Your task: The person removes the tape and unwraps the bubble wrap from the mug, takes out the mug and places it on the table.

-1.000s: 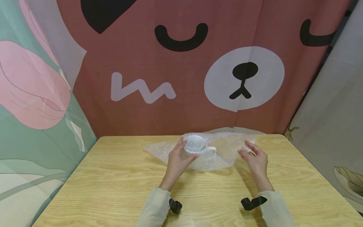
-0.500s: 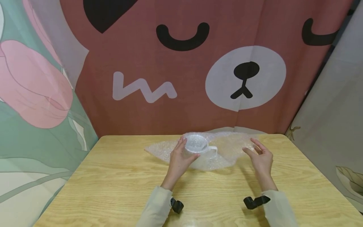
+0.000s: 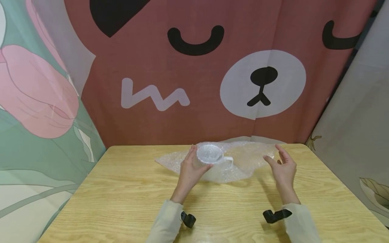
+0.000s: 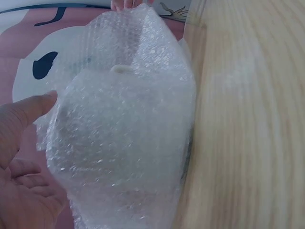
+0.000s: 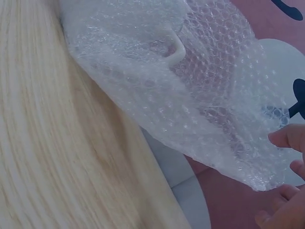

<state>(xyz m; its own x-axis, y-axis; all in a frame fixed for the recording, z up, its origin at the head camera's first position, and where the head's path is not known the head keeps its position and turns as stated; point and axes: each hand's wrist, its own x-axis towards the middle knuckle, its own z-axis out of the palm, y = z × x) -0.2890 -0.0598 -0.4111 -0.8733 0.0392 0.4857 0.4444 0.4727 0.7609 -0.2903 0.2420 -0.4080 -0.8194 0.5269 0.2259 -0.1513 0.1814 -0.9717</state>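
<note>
A white cup (image 3: 209,153) with a handle (image 3: 228,159) stands in clear bubble wrap (image 3: 243,158) near the table's far edge. My left hand (image 3: 190,170) holds the wrapped cup from its left, thumb in front and fingers behind. Through the plastic, the handle points right. At the sheet's right end, my right hand (image 3: 284,168) has thumb and fingers spread apart. The right wrist view puts its thumb (image 5: 288,137) close to the sheet's edge; whether it touches cannot be told. From the left wrist, the bubble wrap (image 4: 124,138) hides most of the cup.
A pale wooden table (image 3: 121,202) fills the foreground. Behind it hangs a curtain (image 3: 194,118) printed with a bear face, its foot at the far edge. Flowered cloth (image 3: 33,152) borders the left side, grey cloth (image 3: 349,135) the right.
My right hand has moved rightward along the sheet's end, and its thumb and fingers have spread wider. The left hand and the cup have stayed nearly in place.
</note>
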